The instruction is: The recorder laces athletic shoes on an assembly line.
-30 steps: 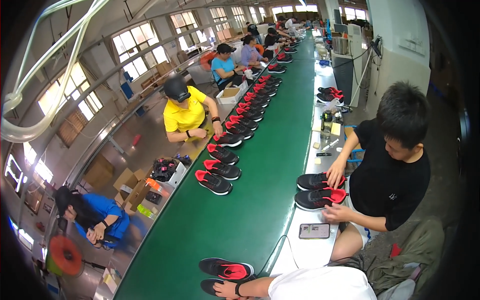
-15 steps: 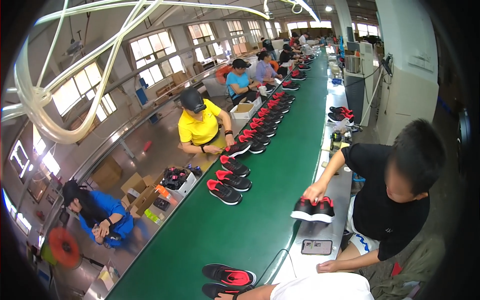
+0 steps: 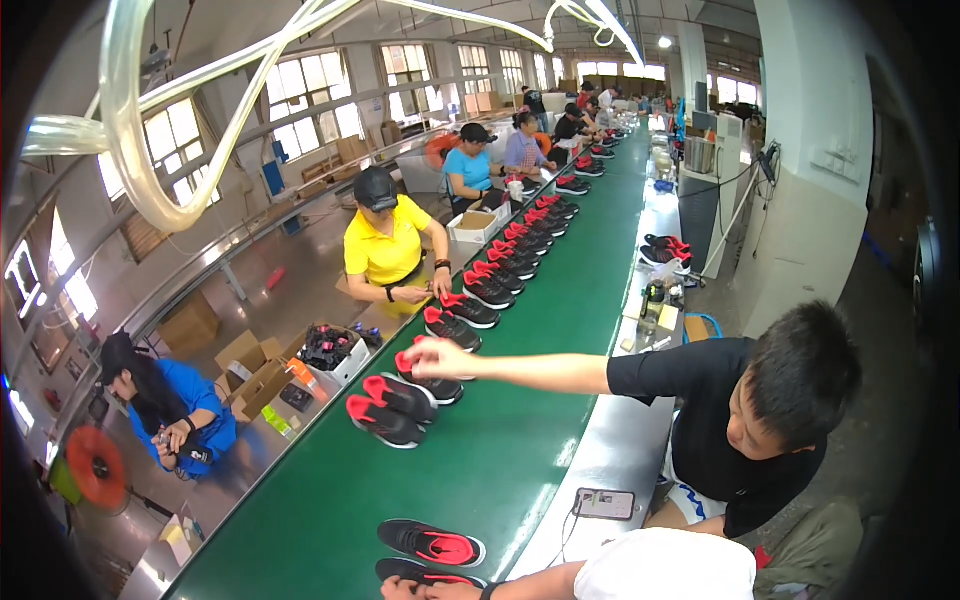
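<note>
At the lower edge, a pair of black sneakers with red linings lies on the green conveyor belt (image 3: 300, 520). My left hand (image 3: 400, 588) and my right hand (image 3: 452, 592) are both at the nearer sneaker (image 3: 425, 573), fingers closed against its near side; the frame's edge cuts them off. A dark band circles my right wrist, below a white sleeve. Just beyond, the other sneaker (image 3: 430, 543) rests untouched. Further up the belt, another pair of sneakers (image 3: 388, 412) stands at the left, close to a co-worker's outstretched hand (image 3: 432, 357).
A co-worker in black (image 3: 750, 420) sits at the right, one arm across the belt. A phone (image 3: 604, 504) with a cable lies on the metal ledge. Several sneakers line the belt's left side, where people in yellow (image 3: 385, 245) and blue (image 3: 180, 410) work. Clear tubes (image 3: 150, 190) hang overhead.
The pair that the co-worker in black held over the right ledge now stands on the belt's left side, the hand empty. My left hand has come into view at the nearer sneaker.
</note>
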{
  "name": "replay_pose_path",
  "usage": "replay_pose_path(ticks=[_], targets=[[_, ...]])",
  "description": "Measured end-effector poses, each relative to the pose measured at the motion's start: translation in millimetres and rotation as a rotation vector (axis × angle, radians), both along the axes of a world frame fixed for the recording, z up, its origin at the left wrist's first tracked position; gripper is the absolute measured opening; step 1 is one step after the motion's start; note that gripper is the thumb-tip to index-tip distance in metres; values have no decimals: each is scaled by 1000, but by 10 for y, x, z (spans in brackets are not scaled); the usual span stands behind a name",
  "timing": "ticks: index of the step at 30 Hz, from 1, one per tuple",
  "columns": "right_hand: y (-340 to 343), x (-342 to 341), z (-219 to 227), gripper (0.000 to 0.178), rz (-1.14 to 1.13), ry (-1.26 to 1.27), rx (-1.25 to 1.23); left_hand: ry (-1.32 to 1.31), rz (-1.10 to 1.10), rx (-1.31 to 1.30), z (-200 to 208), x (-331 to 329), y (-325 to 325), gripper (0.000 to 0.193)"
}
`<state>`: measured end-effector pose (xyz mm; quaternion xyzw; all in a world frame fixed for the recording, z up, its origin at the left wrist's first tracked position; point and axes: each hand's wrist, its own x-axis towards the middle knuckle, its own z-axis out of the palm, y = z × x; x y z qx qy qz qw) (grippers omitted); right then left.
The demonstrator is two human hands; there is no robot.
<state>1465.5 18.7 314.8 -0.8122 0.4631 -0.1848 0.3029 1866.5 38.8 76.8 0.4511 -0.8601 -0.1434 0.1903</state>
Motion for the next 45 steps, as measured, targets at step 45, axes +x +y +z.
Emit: replay_pose_path(ticks=[45], targets=[[673, 1950, -2703, 48, -149, 499, 166, 116, 955, 175, 79, 216, 995, 57]])
